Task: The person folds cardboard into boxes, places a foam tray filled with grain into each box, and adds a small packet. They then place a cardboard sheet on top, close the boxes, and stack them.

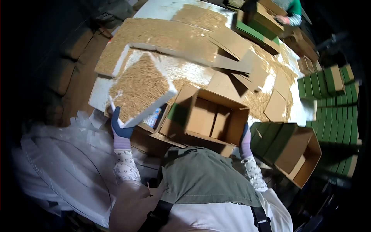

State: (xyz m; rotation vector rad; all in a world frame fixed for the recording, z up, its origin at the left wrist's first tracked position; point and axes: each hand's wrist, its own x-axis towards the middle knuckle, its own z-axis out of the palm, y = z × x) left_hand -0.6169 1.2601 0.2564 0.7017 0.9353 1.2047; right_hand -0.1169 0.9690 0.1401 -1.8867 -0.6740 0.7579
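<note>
An open brown cardboard box (212, 118) stands in front of me, empty, with its flaps up. My right hand (245, 141), in a purple and blue glove, grips the box's right near corner. My left hand (120, 131), gloved the same way, holds the lower edge of a white tray (141, 91) covered with tan grain-like material, tilted up at the left of the box. Both forearms wear patterned sleeves.
More white trays of tan material (162, 36) and loose cardboard sheets (232, 42) cover the table behind. A second open box (299, 154) lies at my right beside stacked green cartons (328, 83). Another person's hand (286, 19) works at the far end. White plastic sheeting (58, 162) lies left.
</note>
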